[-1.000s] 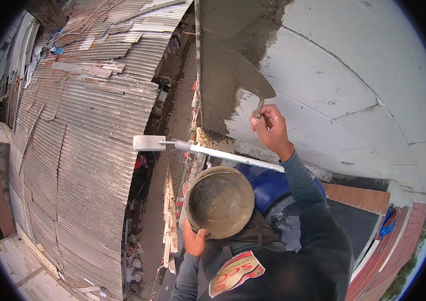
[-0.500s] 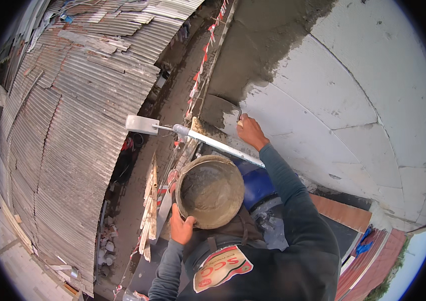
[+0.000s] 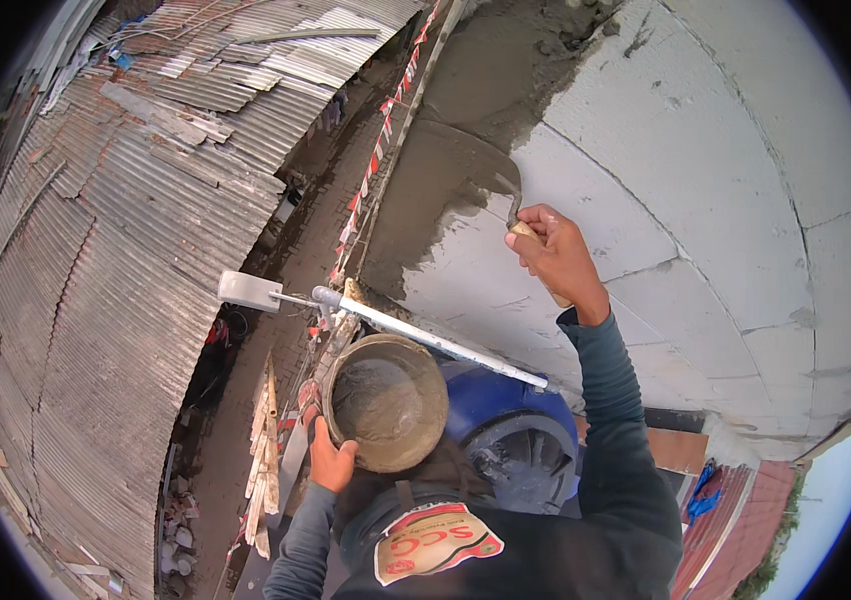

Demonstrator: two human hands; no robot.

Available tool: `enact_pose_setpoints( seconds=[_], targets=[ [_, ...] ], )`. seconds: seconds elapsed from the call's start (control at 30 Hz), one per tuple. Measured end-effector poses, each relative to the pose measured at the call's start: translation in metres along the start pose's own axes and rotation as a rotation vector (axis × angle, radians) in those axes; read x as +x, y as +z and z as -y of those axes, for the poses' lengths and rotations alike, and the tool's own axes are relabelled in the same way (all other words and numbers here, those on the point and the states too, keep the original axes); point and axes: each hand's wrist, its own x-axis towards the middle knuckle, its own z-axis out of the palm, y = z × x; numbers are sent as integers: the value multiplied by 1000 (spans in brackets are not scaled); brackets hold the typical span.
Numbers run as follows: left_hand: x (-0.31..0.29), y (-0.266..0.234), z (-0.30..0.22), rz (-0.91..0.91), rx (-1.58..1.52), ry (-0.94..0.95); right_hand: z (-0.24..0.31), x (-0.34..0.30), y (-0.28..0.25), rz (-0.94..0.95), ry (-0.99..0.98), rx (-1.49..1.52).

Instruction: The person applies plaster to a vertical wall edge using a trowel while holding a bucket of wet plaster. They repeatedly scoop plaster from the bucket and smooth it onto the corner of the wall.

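The trowel [image 3: 513, 196] is up against the wall, in the far middle, with its blade over the grey-brown mortar [image 3: 470, 85]. The blade and the mortar look alike, so the blade's far edge is hard to see. The right hand [image 3: 557, 258] has its grip closed tight on the wooden handle.

The left hand [image 3: 330, 458] has its grip clamped on the near left side of the bucket [image 3: 442, 410], thumb by the rim. There is more mortar inside the bucket.

The mortar has a wavy right edge. Past it, the pale wall [image 3: 625, 190] is bare — lots of open room to the right. On the left, the mortar goes almost up to the wall's side edge, where a string of red and white flags [image 3: 375, 160] runs.

A white pole [image 3: 445, 345] slants between the wall and the bucket — the right hand is on its far side, with a gap between. A blue barrel [image 3: 480, 400] sits just right of the bucket. Far off left is a wavy metal roof [image 3: 145, 300].
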Motion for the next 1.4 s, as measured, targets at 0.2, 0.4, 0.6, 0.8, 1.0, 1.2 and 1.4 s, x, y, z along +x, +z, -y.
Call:
enact_pose_setpoints(
  seconds=[0.2, 0.4, 0.6, 0.8, 1.0, 1.2, 1.4],
  targets=[
    [9, 11, -5, 3, -19, 7, 43, -39, -65, -142, -129, 2],
    [17, 14, 1, -42, 15, 8, 19, -116, -51, 223, -180, -281],
    [8, 9, -34, -47, -11, 27, -50, -131, 86, 477, -506, -829],
    [3, 18, -36, -92, 82, 58, -84, -161, 183, 478, -706, -766],
    [-5, 19, -47, -57, -17, 29, -87, -132, 121, 679, -556, -751],
    [-11, 23, -58, -49, 69, 98, -165, -157, 151, 597, -651, -575],
    [-15, 21, -70, 32, 6, -106, -188, -178, 181, 587, -1150, -517]
  ],
)
